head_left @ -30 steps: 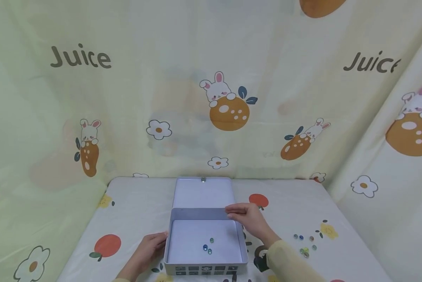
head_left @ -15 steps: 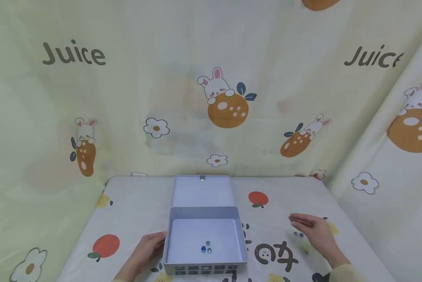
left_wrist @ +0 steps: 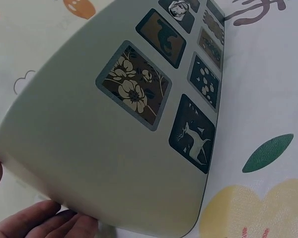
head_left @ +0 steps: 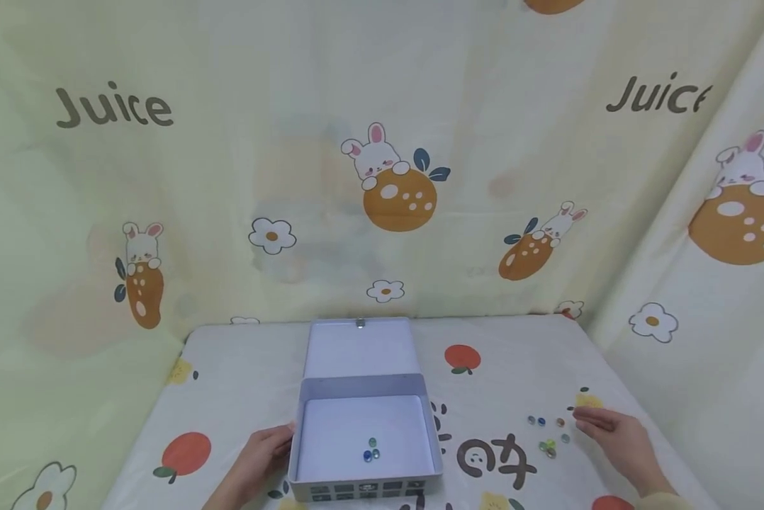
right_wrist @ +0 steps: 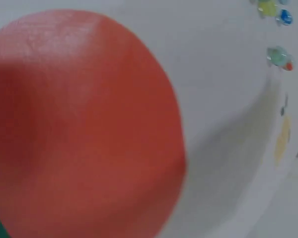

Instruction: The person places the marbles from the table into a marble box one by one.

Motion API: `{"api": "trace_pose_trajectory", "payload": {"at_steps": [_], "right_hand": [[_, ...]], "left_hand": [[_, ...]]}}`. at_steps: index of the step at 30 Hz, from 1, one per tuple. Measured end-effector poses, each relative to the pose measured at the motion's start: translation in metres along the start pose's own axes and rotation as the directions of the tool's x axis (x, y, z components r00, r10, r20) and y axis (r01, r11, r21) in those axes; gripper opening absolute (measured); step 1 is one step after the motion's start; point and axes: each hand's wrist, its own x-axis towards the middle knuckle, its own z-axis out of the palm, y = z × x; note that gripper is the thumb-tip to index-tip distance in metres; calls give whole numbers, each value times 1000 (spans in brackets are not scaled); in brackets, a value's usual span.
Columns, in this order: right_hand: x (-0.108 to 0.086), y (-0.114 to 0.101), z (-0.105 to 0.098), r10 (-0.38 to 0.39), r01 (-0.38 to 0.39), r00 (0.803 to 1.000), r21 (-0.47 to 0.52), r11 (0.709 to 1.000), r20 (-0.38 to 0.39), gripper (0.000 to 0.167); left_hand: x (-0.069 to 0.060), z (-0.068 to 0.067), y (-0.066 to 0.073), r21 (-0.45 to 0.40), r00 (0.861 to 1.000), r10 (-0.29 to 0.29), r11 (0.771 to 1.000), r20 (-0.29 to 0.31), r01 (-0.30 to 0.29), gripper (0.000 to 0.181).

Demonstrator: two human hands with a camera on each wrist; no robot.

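A pale metal box (head_left: 366, 489) stands on the table, its lid (head_left: 359, 347) laid back behind it. Inside lie one blue marble (head_left: 367, 456) and two greenish ones, close together. My left hand (head_left: 257, 457) rests against the box's left side; in the left wrist view its fingertips (left_wrist: 82, 227) touch the bottom edge of the pictured box. My right hand (head_left: 621, 443) hovers just right of several loose glass marbles (head_left: 565, 438), fingers nearly straight and thumb alongside, nothing visible in it. The right wrist view shows a green marble (right_wrist: 277, 56) but little of that hand.
A white cloth (head_left: 248, 375) printed with fruit and dark lettering covers the table. Behind it hangs a patterned curtain (head_left: 318, 163), and another stretch of curtain (head_left: 726, 340) closes off the right side.
My right hand has moved from the box's right rim across to the right, past the loose marbles. The marbles in the box have shifted slightly. My left hand has stayed at the box.
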Motion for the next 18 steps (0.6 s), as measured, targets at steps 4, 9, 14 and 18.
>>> {"api": "trace_pose_trajectory", "payload": {"at_steps": [4, 9, 14, 18], "right_hand": [[2, 1, 14, -21, 23, 999, -67, 997, 30, 30], [0, -1, 29, 21, -14, 998, -101, 995, 64, 26], [-1, -5, 36, 48, -38, 997, -144, 989, 66, 26], [-1, -4, 38, 41, -32, 998, -164, 986, 53, 26]], "left_hand": [[0, -2, 0, -2, 1000, -3, 1000, 11, 3, 62], [0, -1, -1, 6, 1000, 0, 1000, -7, 0, 59], [1, 0, -1, 7, 1000, -6, 1000, -18, 6, 58], [1, 0, -2, 0, 1000, -5, 1000, -26, 5, 57]]}}
